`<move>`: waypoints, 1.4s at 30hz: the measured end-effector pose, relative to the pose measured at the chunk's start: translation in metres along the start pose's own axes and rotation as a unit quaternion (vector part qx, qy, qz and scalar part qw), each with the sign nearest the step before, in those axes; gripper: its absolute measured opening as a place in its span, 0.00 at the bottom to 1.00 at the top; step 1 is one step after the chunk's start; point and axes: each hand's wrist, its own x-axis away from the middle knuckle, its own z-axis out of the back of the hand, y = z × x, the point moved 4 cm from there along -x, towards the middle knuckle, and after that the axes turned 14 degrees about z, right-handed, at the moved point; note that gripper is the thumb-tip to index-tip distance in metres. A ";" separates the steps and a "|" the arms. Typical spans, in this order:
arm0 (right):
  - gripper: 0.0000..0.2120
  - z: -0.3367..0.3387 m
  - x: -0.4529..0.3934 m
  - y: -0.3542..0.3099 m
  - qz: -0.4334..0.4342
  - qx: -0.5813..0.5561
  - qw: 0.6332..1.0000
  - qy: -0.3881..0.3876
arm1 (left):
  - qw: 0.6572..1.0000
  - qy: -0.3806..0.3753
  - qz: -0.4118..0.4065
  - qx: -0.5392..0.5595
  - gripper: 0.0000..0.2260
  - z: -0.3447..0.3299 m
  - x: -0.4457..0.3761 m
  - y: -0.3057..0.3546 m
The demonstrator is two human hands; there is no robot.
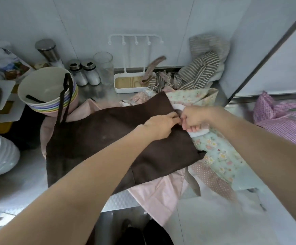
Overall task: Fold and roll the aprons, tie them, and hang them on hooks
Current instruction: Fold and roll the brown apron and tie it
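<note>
Brown apron: lies flat on the tabletop, long axis left to right, neck strap toward the bowls.
Left hand: pinches its right edge.
Right hand: fingers curled on that edge.

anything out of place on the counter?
Yes: the brown apron's neck strap is draped over the rim into the stacked bowls, off the work area. It could snag them when rolled.

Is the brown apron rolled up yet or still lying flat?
Flat: the brown apron lies spread over the pink cloth, both hands at its right edge.
</note>
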 end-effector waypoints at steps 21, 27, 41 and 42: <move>0.13 -0.058 0.035 0.027 0.082 -0.204 0.961 0.168 | 0.991 0.033 0.121 -0.044 0.12 -0.021 0.052 0.069; 0.15 -0.081 0.028 0.011 0.123 -0.004 0.991 0.059 | 0.989 0.072 0.125 -0.016 0.14 -0.020 0.055 0.067; 0.13 -0.014 0.026 -0.006 0.118 -0.083 0.966 0.212 | 0.923 0.023 0.255 0.289 0.19 -0.054 0.028 0.054; 0.12 -0.009 0.020 -0.012 0.128 -0.054 0.958 0.252 | 0.901 0.037 0.243 0.358 0.16 -0.049 0.028 0.044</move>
